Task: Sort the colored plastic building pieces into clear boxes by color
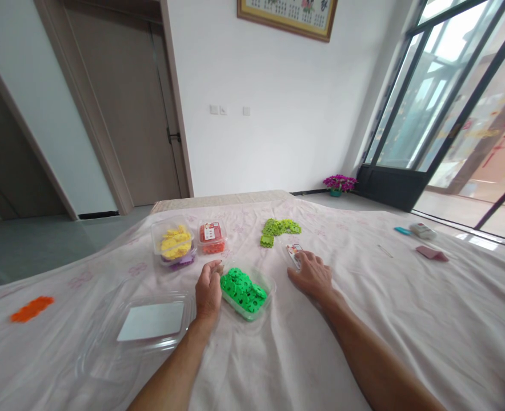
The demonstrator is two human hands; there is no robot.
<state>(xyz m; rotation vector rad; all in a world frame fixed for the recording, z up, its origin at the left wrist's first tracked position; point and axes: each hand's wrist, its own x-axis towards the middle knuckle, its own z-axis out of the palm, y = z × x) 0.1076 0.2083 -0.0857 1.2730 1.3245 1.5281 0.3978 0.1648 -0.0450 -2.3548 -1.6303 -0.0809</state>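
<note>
A clear plastic container (271, 297) full of green snowflake building pieces (244, 290) rests on the cloth in front of me. At its left edge, my left hand (209, 289) is closed with the fingers curled at the rim. My right hand (312, 275), to the right of the container, has its thumb and fingers around a small clear lid with a printed label (294, 254); the hand covers part of this lid. Beyond the container, several lime-green pieces (280, 228) lie in a loose pile on the cloth.
Behind my left hand stand a tub of yellow pieces (176, 242), purple ones beneath it, and a labelled box of red pieces (212, 237). A large clear tray (188, 305) and orange pieces (32, 309) lie left. Rightward are a pink cloth (432, 253) and a white object (423, 230).
</note>
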